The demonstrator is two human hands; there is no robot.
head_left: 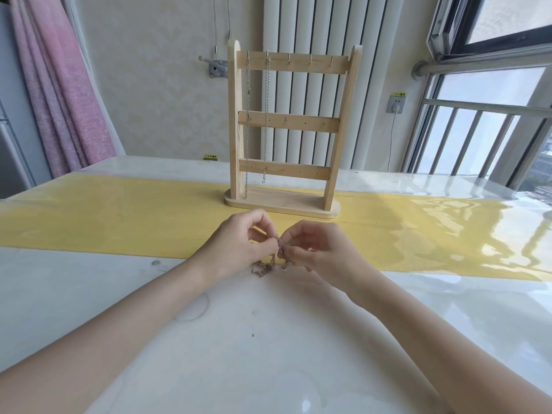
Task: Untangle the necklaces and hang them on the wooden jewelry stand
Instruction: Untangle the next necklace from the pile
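Note:
A wooden jewelry stand [334, 124] with three crossbars stands upright on the yellow strip of the table. Two chain necklaces hang from hooks on its top bar: a rose-coloured necklace [247, 127] at the far left and a silver necklace [266, 121] beside it. Just in front of the stand's base, my left hand [239, 243] and my right hand [322, 249] pinch a tangled rose-gold chain necklace [279, 249] between their fingertips. Its loose lower part lies bunched on the white tabletop below my hands.
The white glossy table [268, 339] carries a yellow runner [119, 216] across its middle. A white radiator [313, 31] and wall stand behind the stand. A pink curtain [59, 85] hangs at the left, windows with railings [478, 130] at the right.

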